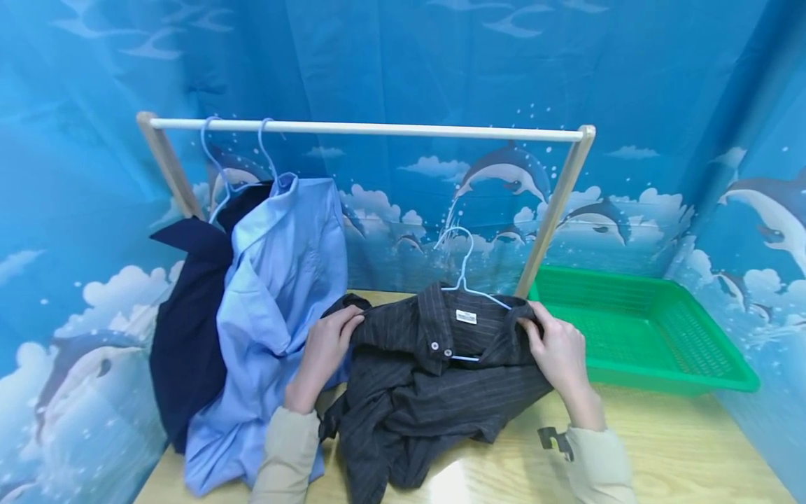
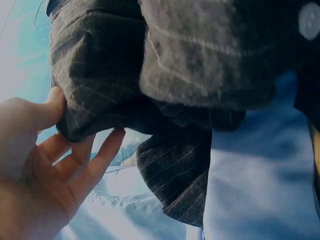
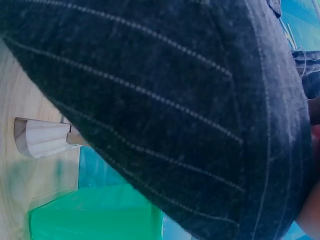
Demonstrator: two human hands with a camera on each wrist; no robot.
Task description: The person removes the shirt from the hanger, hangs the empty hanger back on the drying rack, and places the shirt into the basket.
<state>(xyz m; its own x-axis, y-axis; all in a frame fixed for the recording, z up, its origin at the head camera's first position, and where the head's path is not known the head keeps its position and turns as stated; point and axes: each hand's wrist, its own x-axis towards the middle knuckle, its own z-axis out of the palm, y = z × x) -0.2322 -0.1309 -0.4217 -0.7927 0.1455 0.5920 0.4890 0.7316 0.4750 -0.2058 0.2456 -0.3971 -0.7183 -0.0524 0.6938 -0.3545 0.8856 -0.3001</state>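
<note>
At frame center, on the desk (image 1: 661, 448), lies the dark striped shirt (image 1: 434, 392) w/ a white hanger (image 1: 469, 283) in its collar — left hand (image 1: 327, 343) grips one shoulder, right hand (image 1: 557, 346) grips the other. Green basket (image 1: 636, 329) — right of center.

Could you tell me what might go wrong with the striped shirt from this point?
The dark striped shirt sits on a thin hanger while both the left hand and right hand grip its shoulders; a shoulder could slip off. Its crumpled lower part on the table may drag. The light blue shirt hangs close and could snag.
</note>
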